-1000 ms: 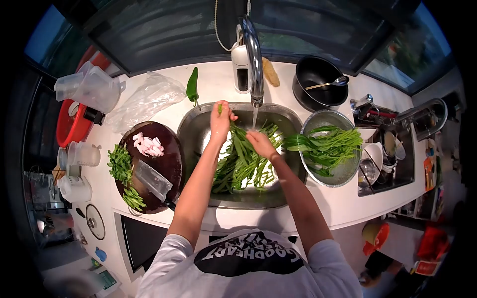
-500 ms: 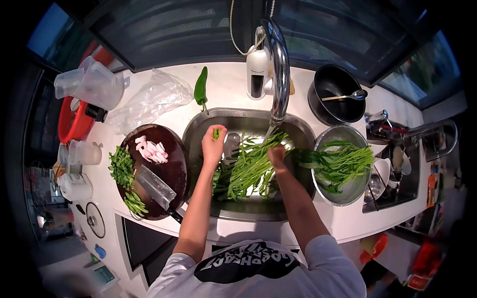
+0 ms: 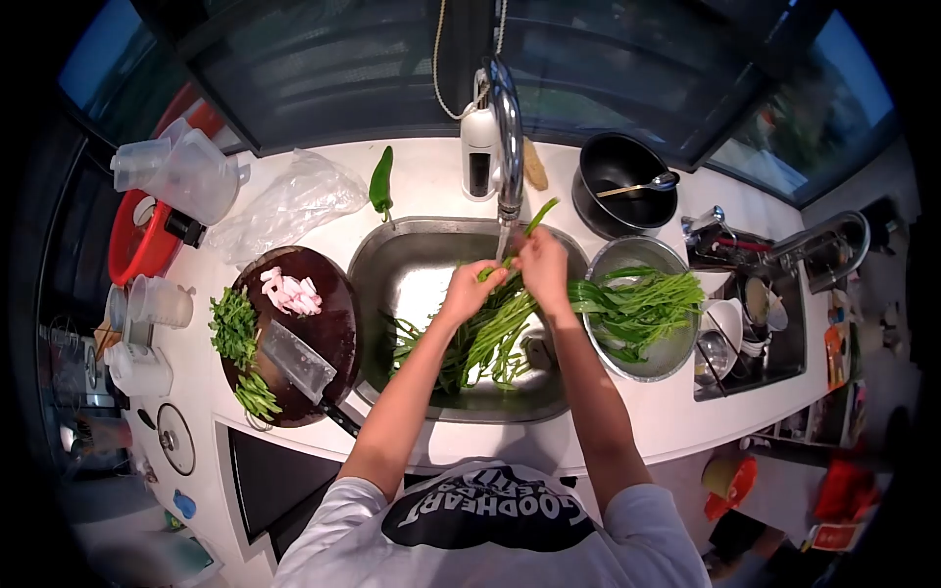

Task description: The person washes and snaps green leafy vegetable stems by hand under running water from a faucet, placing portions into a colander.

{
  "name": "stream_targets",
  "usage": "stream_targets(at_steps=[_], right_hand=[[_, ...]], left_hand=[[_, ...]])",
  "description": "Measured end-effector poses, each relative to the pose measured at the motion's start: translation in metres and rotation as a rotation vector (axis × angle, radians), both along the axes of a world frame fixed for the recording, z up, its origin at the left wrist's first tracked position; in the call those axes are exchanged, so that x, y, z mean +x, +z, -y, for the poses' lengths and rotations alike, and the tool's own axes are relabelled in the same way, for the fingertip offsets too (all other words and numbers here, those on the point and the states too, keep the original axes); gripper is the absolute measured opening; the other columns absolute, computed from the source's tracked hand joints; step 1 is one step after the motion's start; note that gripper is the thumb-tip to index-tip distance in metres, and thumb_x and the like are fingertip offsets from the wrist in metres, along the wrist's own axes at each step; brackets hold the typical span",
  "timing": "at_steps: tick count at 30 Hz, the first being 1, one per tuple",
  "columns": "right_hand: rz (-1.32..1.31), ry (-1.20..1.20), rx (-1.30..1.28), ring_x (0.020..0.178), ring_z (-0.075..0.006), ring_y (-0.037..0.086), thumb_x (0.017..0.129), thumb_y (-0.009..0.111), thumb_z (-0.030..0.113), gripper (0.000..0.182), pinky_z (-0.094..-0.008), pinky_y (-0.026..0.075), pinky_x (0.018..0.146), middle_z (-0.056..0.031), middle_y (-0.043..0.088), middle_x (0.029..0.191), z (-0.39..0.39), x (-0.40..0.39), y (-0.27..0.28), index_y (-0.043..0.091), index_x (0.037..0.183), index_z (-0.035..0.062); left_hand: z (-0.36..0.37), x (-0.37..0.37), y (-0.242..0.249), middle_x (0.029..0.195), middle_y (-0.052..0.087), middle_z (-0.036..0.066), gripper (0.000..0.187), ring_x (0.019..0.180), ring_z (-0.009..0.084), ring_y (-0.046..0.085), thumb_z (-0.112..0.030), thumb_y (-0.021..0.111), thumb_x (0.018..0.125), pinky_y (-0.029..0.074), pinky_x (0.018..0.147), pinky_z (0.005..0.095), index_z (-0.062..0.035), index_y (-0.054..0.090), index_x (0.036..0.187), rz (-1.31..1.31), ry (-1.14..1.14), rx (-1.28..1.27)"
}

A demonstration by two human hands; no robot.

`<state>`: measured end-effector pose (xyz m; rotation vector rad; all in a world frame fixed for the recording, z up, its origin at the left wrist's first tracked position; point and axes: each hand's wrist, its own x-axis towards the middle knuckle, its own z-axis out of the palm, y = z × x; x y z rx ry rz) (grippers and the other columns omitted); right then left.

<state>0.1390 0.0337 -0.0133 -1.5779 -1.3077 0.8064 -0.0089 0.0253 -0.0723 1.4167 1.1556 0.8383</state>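
Both of my hands are over the steel sink (image 3: 412, 279), close together under the faucet (image 3: 509, 157), from which water runs. My left hand (image 3: 472, 291) is closed on leafy green stems. At its right, my right hand (image 3: 542, 269) pinches the same stems, its fingertips slightly blurred; one stem pokes up above it. Beneath my hands lies a heap of long leafy greens (image 3: 490, 338), partly covered by my forearms. More greens (image 3: 652, 309) fill a metal colander (image 3: 642, 367) beside the sink's right edge.
Left of the sink, a round dark cutting board (image 3: 333, 294) carries a cleaver (image 3: 297, 361), chopped greens and pale pink pieces. Behind lie a green pepper (image 3: 381, 181) and a plastic bag (image 3: 294, 201). A black pot (image 3: 622, 181) with a spoon stands back right.
My left hand has moved right, from the sink's left side to beside my right hand. My right hand has risen slightly, and the heap of greens now lies lower in the sink.
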Motion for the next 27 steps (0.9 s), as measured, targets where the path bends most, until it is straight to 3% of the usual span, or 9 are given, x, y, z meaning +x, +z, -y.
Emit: stream_targets(at_steps=[5,7,8,9,12,14,17,21,27], right_hand=[[-0.052,-0.044,0.071,0.055,-0.0119,0.061,0.092,0.049,0.013,0.016,-0.0246,0.049,0.051,-0.0071,0.062,0.070,0.005,0.024,0.052,0.054,0.090,-0.0021],[-0.078,-0.110,0.092,0.055,-0.0117,0.061,0.093,0.049,0.013,0.016,-0.0242,0.049,0.050,-0.0071,0.063,0.071,0.012,0.031,0.070,0.054,0.092,-0.0024],[-0.042,-0.158,0.164,0.053,-0.0166,0.063,0.091,0.050,0.014,0.017,-0.0283,0.050,0.048,-0.0099,0.064,0.069,0.013,0.037,0.077,0.053,0.088,-0.0025],[-0.061,-0.154,0.199,0.053,-0.0162,0.063,0.091,0.049,0.013,0.017,-0.0277,0.050,0.048,-0.0100,0.064,0.070,0.015,0.043,0.085,0.053,0.088,-0.0027],[-0.070,-0.149,0.237,0.054,-0.0157,0.064,0.092,0.048,0.013,0.017,-0.0272,0.050,0.048,-0.0101,0.064,0.071,0.022,0.051,0.103,0.052,0.088,-0.0032],[-0.083,-0.159,0.230,0.054,-0.0160,0.064,0.092,0.048,0.013,0.018,-0.0275,0.051,0.048,-0.0101,0.064,0.072,0.022,0.053,0.100,0.052,0.088,-0.0034],[-0.081,-0.144,0.213,0.055,-0.0163,0.064,0.093,0.047,0.014,0.020,-0.0281,0.051,0.049,-0.0108,0.064,0.073,0.020,0.048,0.084,0.052,0.088,-0.0042],[-0.210,-0.082,0.178,0.056,-0.0163,0.064,0.094,0.045,0.016,0.023,-0.0276,0.052,0.051,-0.0115,0.064,0.074,0.019,0.036,0.074,0.051,0.089,-0.0050],[-0.408,-0.022,0.178,0.057,-0.0150,0.063,0.096,0.043,0.017,0.022,-0.0253,0.051,0.050,-0.0124,0.063,0.078,0.019,0.035,0.061,0.050,0.094,-0.0038]], left_hand=[[0.013,0.005,0.008,0.079,0.068,0.008,0.024,0.073,0.0100,0.060,-0.024,0.062,0.086,0.046,0.068,0.0256,-0.0026,0.066,0.098,0.043,-0.016,0.066],[0.019,-0.003,-0.005,0.083,0.067,0.012,0.025,0.075,0.0151,0.062,-0.025,0.063,0.085,0.047,0.071,0.0281,-0.0036,0.066,0.098,-0.139,-0.035,0.154],[0.022,-0.013,-0.013,0.084,0.067,0.014,0.025,0.076,0.0177,0.064,-0.026,0.064,0.085,0.047,0.072,0.0294,-0.0040,0.067,0.098,-0.230,-0.038,0.199],[0.028,-0.024,-0.020,0.088,0.066,0.018,0.027,0.080,0.0258,0.065,-0.026,0.066,0.082,0.047,0.075,0.0327,-0.0051,0.067,0.098,-0.299,-0.056,0.230],[0.045,-0.046,-0.037,0.091,0.066,0.017,0.027,0.084,0.0288,0.064,-0.022,0.068,0.080,0.047,0.077,0.0333,-0.0046,0.067,0.099,-0.434,0.117,0.170],[0.047,-0.044,-0.034,0.099,0.063,0.016,0.027,0.089,0.0294,0.061,-0.009,0.065,0.077,0.047,0.078,0.0340,-0.0052,0.064,0.104,-0.320,0.241,0.337],[0.047,-0.020,0.023,0.104,0.060,0.015,0.032,0.090,0.0294,0.060,0.000,0.058,0.075,0.047,0.078,0.0348,-0.0054,0.062,0.107,-0.225,0.396,0.487],[0.037,0.007,0.047,0.086,0.066,0.015,0.015,0.075,0.0287,0.062,-0.015,0.063,0.079,0.048,0.069,0.0317,-0.0056,0.068,0.090,-0.087,0.256,0.331],[0.033,0.009,0.051,0.081,0.066,0.014,0.020,0.068,0.0293,0.063,-0.024,0.064,0.079,0.048,0.063,0.0351,-0.0104,0.069,0.093,-0.244,0.178,0.288]])
